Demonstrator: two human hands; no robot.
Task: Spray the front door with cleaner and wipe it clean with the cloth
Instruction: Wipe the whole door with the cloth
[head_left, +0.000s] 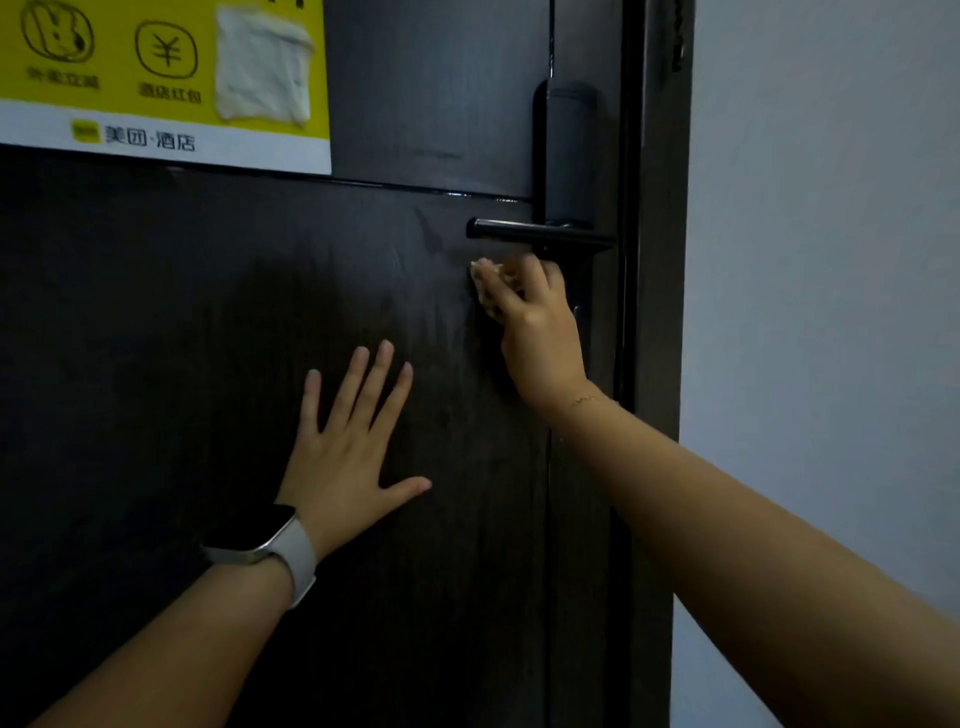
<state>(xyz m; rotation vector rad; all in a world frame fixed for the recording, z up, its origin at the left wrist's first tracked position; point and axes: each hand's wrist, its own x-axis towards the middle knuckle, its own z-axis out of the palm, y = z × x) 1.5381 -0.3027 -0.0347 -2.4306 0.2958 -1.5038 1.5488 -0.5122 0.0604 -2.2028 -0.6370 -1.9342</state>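
Just beneath the lever handle (540, 236) of the dark front door (208, 312): likely to knock the lever or lock plate (569, 150) and miss the strip under it. Left hand (348, 457) splayed wide, palm flat on the panel, holding nothing. Right hand (535, 322) curled tight around the bunched cloth (485, 280), pressing it against the door. No spray bottle in view.

- Your left hand (345, 462) lies flat on the door (182, 322), left of and below your right hand (535, 322).
- Your right hand presses the cloth (485, 283) to the door just under the handle (535, 234).
- The poster (156, 83) is stuck at upper left.
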